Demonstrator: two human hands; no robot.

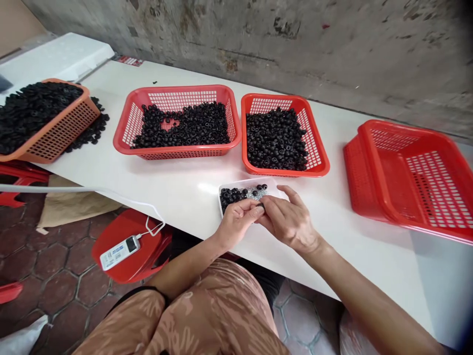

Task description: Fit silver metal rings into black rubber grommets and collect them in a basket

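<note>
My left hand (pixel 236 223) and my right hand (pixel 290 218) meet at the near edge of a small white tray (pixel 247 183). Their fingertips pinch a small black rubber ring (pixel 261 207), partly hidden by my fingers. In the tray lies a heap of similar black rings (pixel 231 197), with several more at the back. Beside them is a patch of small silvery pieces (pixel 254 193). The tray sits on a white table (pixel 177 180).
Two red mesh baskets (pixel 177 154) (pixel 284 170) full of black rings stand beyond the tray. An orange basket (pixel 62 130) tilts at the left among spilled rings. Stacked empty red baskets (pixel 406 172) sit at the right. A concrete wall runs behind the table.
</note>
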